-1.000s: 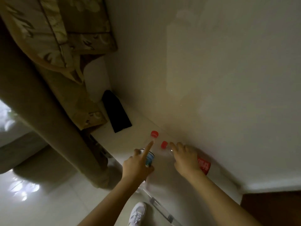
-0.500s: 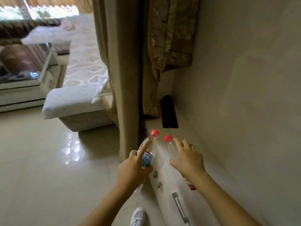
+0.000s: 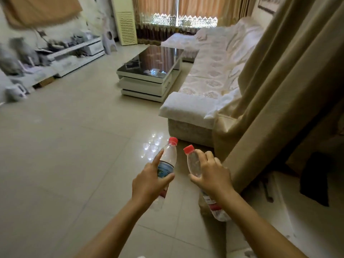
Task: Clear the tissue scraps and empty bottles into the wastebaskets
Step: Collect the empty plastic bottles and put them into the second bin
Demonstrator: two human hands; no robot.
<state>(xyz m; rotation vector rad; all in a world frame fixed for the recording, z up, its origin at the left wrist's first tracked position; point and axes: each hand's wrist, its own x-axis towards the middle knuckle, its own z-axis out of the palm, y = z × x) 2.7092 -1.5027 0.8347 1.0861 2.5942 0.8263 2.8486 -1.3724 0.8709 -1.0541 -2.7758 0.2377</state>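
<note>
Each hand, left hand (image 3: pixel 149 181) and right hand (image 3: pixel 212 174), grips one red-capped bottle (image 3: pixel 168 161), caps pointing forward.

A black glass-topped coffee table with a white base (image 3: pixel 149 79) stands on the glossy beige tiled floor (image 3: pixel 65 146), just beside a long white-covered sofa (image 3: pixel 210 84). A tan floor-length curtain (image 3: pixel 270 94) hangs at right. A white low media cabinet (image 3: pixel 74 53) lines the left wall.

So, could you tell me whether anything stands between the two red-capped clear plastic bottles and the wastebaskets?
No wastebasket is in view, so I cannot tell. The left hand and right hand each hold a red-capped clear plastic bottle over open tiled floor.
</note>
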